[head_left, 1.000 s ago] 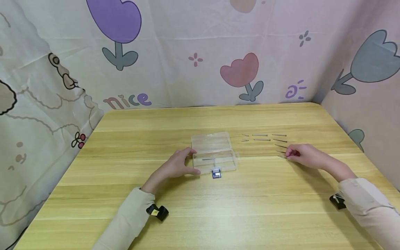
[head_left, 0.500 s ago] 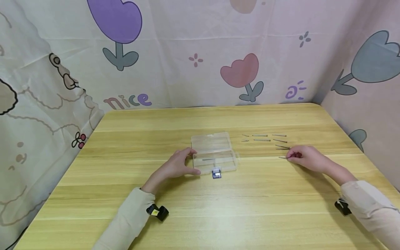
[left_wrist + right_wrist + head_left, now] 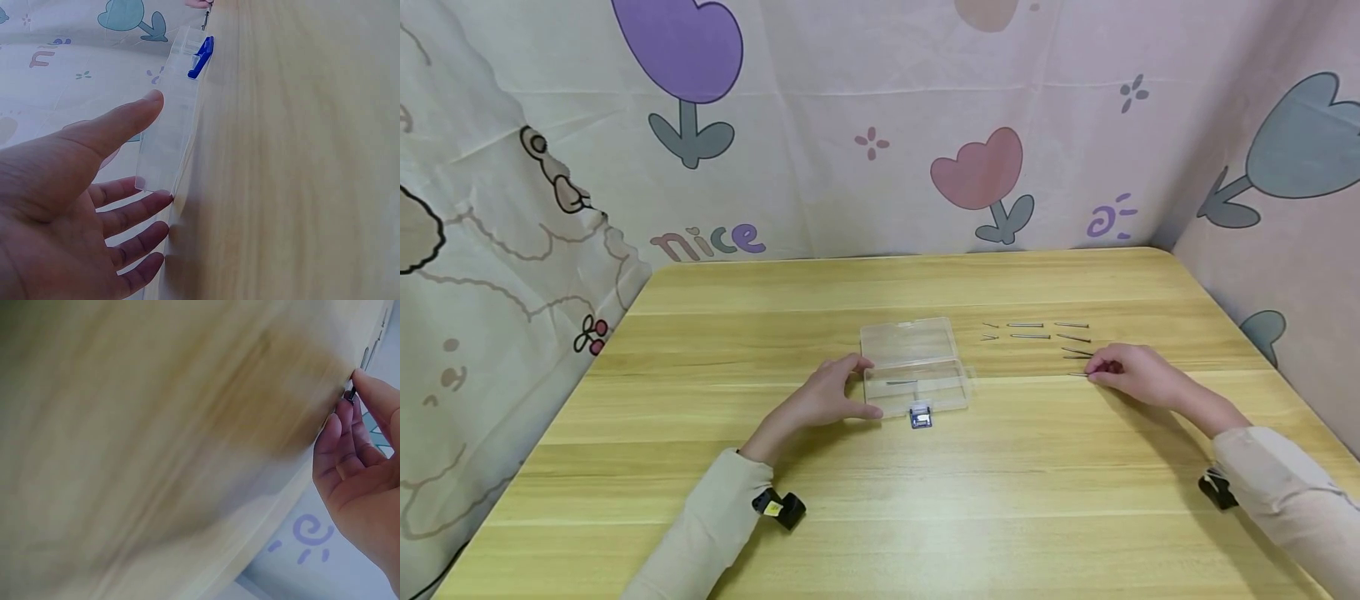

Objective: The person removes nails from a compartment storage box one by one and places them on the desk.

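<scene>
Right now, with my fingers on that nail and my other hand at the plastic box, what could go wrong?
1. The right hand pinches a thin nail only by its tip, so it might slip and roll on the smooth wooden table.
2. Other nails lie just behind the fingers; lifting could knock them out of their rows.
3. The left hand only rests against the clear plastic box, which looks light; a bump could slide it.

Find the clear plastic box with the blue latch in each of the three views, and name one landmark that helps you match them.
Head: the clear plastic box lies open at table centre, left hand against its left end.
Left wrist: box upper left, beyond the fingers.
Right wrist: not in it.
Shared landmark: the blue latch, and the wooden table in all three.
</scene>
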A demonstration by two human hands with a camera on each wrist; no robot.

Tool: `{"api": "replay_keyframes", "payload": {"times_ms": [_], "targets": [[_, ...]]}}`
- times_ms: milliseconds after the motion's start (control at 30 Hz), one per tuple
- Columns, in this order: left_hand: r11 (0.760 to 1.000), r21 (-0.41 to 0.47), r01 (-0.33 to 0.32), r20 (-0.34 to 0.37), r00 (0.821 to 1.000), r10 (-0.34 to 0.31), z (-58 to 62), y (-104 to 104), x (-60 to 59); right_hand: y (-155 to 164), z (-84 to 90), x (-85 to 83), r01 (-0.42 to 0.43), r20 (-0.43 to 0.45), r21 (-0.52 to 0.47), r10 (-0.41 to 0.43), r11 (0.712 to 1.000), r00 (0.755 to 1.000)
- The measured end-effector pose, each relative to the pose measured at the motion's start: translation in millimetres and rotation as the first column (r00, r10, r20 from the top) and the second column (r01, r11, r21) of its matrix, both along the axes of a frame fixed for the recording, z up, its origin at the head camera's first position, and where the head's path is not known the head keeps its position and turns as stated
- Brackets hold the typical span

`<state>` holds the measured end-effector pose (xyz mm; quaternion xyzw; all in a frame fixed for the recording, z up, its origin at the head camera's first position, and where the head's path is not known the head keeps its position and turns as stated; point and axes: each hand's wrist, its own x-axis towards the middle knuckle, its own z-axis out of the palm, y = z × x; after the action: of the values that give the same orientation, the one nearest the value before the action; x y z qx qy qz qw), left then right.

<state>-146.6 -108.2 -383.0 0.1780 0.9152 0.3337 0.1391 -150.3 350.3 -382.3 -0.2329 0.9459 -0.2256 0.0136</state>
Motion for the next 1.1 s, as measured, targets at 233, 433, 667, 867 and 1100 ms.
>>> {"api": "replay_keyframes", "payload": {"times_ms": [233,433,667,867,1100], "targets": [[1.000,-0.001,0.004,-0.004,1.000,-0.004,0.0,0.0,-0.1,0.3,-0.1,-0.9,0.001,-0.006,0.004,-0.001,1.000,1.000],[1.000,0.000,0.009,-0.008,1.000,-0.009,0.3,0.0,0.6,0.3,-0.7,-1.1,0.002,-0.008,0.007,-0.002,1.000,1.000],[1.000,-0.002,0.012,-0.012,1.000,-0.012,0.5,0.1,1.1,0.9,-0.6,-1.7,-0.005,-0.015,0.007,0.006,1.000,1.000],[1.000,-0.001,0.010,-0.008,1.000,-0.010,0.6,0.2,1.5,1.3,0.5,-1.5,-0.001,-0.017,-0.008,0.001,1.000,1.000],[1.000,0.003,0.009,-0.009,1.000,-0.009,1.2,-0.1,1.3,-3.0,10.5,-3.4,0.021,-0.026,-0.043,-0.022,0.999,0.999]]}}
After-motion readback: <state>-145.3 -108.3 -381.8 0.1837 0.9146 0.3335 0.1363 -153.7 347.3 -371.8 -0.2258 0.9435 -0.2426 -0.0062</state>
